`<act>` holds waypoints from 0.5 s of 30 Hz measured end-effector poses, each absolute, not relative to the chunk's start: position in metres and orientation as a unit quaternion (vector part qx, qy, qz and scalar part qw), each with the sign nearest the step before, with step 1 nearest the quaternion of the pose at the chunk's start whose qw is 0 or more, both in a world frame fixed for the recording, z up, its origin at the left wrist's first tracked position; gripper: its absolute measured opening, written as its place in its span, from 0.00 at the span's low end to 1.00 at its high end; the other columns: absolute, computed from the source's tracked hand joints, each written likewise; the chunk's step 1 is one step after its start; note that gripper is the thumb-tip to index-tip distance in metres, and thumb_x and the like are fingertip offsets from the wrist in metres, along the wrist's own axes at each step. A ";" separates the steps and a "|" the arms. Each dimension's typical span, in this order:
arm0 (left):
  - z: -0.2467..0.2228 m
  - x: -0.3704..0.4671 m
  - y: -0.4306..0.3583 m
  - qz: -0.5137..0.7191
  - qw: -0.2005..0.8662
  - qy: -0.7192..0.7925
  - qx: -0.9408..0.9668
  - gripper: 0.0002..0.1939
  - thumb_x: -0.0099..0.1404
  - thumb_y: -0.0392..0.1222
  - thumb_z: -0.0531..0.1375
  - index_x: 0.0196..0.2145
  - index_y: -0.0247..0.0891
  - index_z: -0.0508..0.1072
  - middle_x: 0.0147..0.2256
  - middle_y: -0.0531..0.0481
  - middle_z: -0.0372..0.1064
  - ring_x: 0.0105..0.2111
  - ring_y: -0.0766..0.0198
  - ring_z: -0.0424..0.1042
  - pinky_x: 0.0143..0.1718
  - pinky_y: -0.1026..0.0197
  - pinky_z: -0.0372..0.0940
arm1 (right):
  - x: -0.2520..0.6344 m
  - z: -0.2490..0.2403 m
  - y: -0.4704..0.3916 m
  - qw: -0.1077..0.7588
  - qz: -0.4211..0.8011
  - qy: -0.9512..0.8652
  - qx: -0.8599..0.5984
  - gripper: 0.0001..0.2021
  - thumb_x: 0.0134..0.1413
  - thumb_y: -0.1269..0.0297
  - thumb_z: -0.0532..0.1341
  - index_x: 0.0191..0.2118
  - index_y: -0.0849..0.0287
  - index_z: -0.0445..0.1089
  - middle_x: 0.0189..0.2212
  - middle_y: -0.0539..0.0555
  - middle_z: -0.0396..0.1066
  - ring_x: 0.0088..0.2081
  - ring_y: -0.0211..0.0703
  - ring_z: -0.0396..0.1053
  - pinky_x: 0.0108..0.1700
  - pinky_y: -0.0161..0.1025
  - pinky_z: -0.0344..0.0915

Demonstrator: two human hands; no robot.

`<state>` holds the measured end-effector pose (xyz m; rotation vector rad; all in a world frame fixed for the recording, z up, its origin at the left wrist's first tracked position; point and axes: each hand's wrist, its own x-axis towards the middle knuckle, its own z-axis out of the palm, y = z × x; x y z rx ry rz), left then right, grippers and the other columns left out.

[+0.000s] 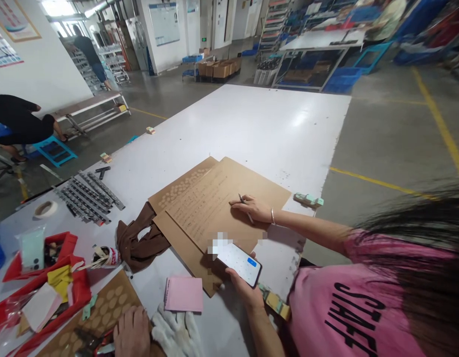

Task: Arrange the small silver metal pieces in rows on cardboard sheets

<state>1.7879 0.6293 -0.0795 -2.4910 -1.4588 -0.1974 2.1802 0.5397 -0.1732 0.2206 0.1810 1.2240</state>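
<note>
At the lower left edge my right hand (132,333) rests, fingers curled, at the side of a brown cardboard sheet (112,297) marked with pale ovals. A black-and-red hand tool (88,342) runs into its left side and seems to be in its grip; the exact kind is unclear. White work gloves (175,329) lie just right of it, below a pink notepad (184,294). My left hand is out of view. Across from me, a co-worker in pink holds a phone (240,265) in one hand and a pen (248,210) over handwritten cardboard (214,198).
Red trays (83,285) of small items, a can of sticks (108,258), brown cloth (140,243), a tape roll (45,209) and metal strips (88,196) lie leftward. The white table (252,119) stretches away. Small clip-like pieces (308,200) sit near its right edge.
</note>
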 end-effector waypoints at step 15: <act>-0.077 1.788 0.628 -0.073 0.149 -0.471 -0.867 0.18 0.71 0.37 0.51 0.45 0.45 0.81 0.45 0.34 0.77 0.44 0.40 0.74 0.39 0.37 0.68 | 2.182 -0.167 0.539 0.848 0.513 -0.088 -0.104 0.18 0.66 0.66 0.53 0.49 0.49 0.79 0.51 0.55 0.81 0.57 0.49 0.76 0.50 0.58 0.74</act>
